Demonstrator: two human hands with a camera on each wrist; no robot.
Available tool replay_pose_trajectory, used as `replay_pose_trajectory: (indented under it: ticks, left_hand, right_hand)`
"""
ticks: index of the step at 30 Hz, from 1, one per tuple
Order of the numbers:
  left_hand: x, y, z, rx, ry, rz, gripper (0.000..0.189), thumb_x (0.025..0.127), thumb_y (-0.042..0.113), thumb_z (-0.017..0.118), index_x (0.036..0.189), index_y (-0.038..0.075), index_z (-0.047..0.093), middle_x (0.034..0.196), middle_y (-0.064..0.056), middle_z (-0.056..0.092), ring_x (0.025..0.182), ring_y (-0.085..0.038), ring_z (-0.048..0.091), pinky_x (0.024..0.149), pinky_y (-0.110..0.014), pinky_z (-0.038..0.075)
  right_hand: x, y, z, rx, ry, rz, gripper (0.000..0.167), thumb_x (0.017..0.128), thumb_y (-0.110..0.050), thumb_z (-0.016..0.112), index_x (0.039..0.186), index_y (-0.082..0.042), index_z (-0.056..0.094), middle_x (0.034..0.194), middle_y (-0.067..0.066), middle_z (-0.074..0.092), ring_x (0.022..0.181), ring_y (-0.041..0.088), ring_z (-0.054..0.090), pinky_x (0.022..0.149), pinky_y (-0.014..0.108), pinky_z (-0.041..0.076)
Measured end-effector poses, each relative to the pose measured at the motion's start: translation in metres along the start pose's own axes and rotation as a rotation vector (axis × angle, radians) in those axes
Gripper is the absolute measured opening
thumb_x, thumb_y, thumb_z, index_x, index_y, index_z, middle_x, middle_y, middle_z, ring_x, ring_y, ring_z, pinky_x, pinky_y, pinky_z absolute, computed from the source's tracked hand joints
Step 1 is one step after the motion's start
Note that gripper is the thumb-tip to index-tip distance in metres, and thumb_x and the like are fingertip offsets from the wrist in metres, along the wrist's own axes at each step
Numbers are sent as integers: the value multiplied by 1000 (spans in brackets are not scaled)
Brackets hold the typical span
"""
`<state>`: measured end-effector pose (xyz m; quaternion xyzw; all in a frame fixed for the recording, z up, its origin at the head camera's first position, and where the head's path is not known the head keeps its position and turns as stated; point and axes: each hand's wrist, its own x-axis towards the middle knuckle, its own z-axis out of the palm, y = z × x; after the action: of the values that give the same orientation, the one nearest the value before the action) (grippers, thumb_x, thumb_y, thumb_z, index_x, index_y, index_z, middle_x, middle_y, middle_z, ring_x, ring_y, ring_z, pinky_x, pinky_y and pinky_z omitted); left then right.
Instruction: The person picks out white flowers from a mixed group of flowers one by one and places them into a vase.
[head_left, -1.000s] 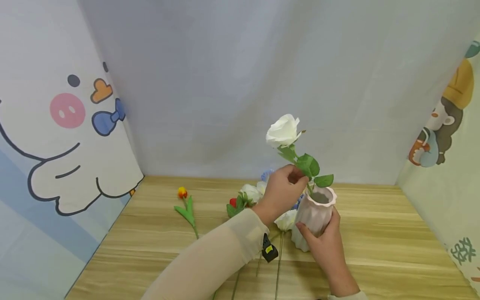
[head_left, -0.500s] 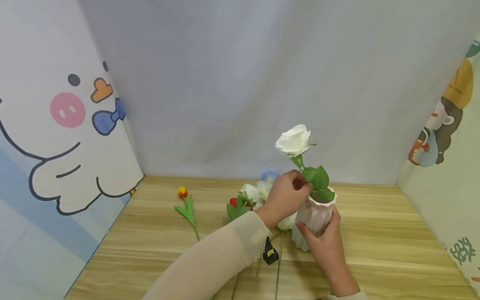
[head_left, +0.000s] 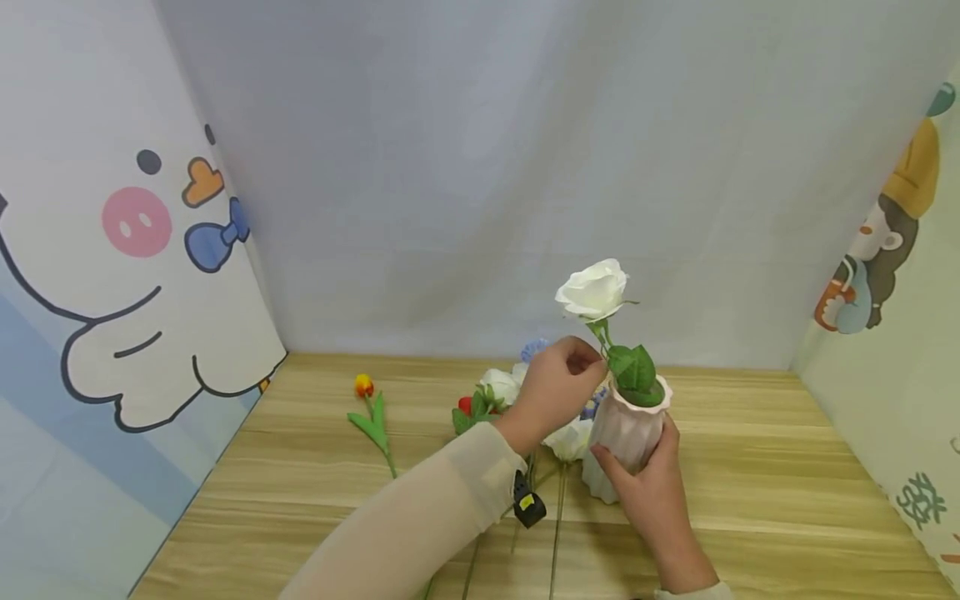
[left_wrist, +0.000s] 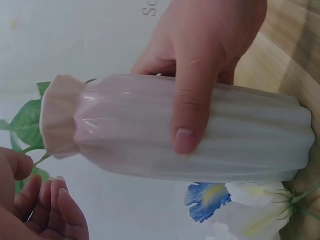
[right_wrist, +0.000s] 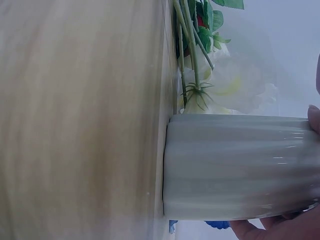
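A white rose (head_left: 595, 292) stands with its lower stem inside a pale pink and white fluted vase (head_left: 628, 433); its green leaves (head_left: 633, 367) lie at the mouth. My right hand (head_left: 654, 487) grips the vase from the right, thumb across its front. The base touches the tabletop in the right wrist view, where fingers (right_wrist: 280, 227) curl around the side. Beside the vase mouth is my left hand (head_left: 558, 385), close to the rose stem. In the left wrist view, this hand's thumb and fingers (left_wrist: 70, 212) are apart, with leaves behind them.
Left of the vase lie white flowers (head_left: 501, 387), red blooms (head_left: 466, 405), a pale blue flower (head_left: 534, 348) and another white flower (head_left: 570, 442). An orange tulip (head_left: 364, 385) lies farther left. A grey-white curtain (head_left: 450, 208) closes off the wooden table's (head_left: 750, 483) back.
The rose has sunk lower into the vase and shifted right. My left hand first followed it, then drew back slightly left, its fingers loosened from the stem. My right hand stayed put on the vase.
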<state>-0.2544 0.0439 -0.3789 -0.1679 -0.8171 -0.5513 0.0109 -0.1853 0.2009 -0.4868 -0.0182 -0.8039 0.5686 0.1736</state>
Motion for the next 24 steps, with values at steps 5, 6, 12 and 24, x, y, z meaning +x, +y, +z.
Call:
replay_pose_trajectory:
  ticks: [5,6,12,24]
  left_hand:
    - [-8,-6,-12,15,14,-10,16,102,37,62,106,23,68,96,10,65,91,-11,61,80,-38,53]
    - [-10,-8,-15,22,18,-8,16,103,36,62,106,22,68,97,9,65,91,-11,61,79,-38,53]
    - [-31,-19,-32,53,46,28,15,104,31,61,107,19,69,98,6,65,89,-13,61,75,-37,54]
    - [-79,-52,-46,203,44,-77,34,104,32,63,131,12,64,117,-4,65,101,-18,63,82,-41,55]
  right_hand:
    - [0,0,0,2,-3,10,101,87,-19,85,158,-5,14,144,26,41,128,40,47,106,57,37]
    - [0,0,0,1,-6,11,102,88,-19,85,158,-5,13,145,26,41,129,40,46,107,57,37]
    - [0,-3,0,2,-24,20,102,89,-22,84,160,-7,11,147,26,39,132,41,45,109,59,36]
    - [0,-3,-2,-7,-53,36,105,91,-27,82,162,-10,6,149,26,37,133,43,45,107,64,37]
